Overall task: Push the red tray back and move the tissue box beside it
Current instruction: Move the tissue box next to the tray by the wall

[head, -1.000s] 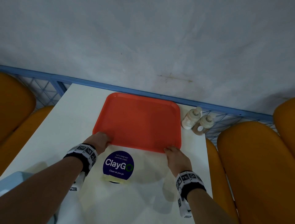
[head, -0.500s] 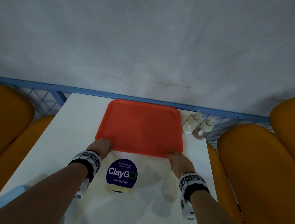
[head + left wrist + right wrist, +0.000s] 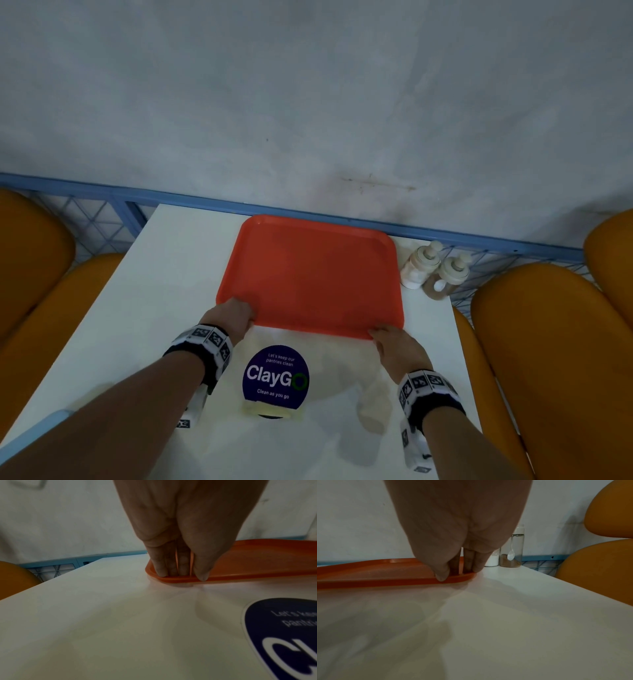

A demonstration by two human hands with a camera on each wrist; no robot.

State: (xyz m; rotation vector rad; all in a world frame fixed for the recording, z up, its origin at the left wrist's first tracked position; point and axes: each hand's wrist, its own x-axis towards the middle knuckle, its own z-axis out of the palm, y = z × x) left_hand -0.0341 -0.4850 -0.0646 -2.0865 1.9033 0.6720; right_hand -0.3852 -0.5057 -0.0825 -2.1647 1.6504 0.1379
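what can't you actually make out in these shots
- Tissue box: only a pale blue corner shows at the head view's lower left edge, cut off by the frame and the left arm.
- Left hand grip on the tray: fingertips hidden behind the rim in the head view.
- Sticker: cut off by the left wrist view's right edge, blurred.
- White jar: mostly hidden by the right hand.

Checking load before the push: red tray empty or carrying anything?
Empty. The red tray shows only bare surface in the head view; the left hand and right hand grip its near rim.
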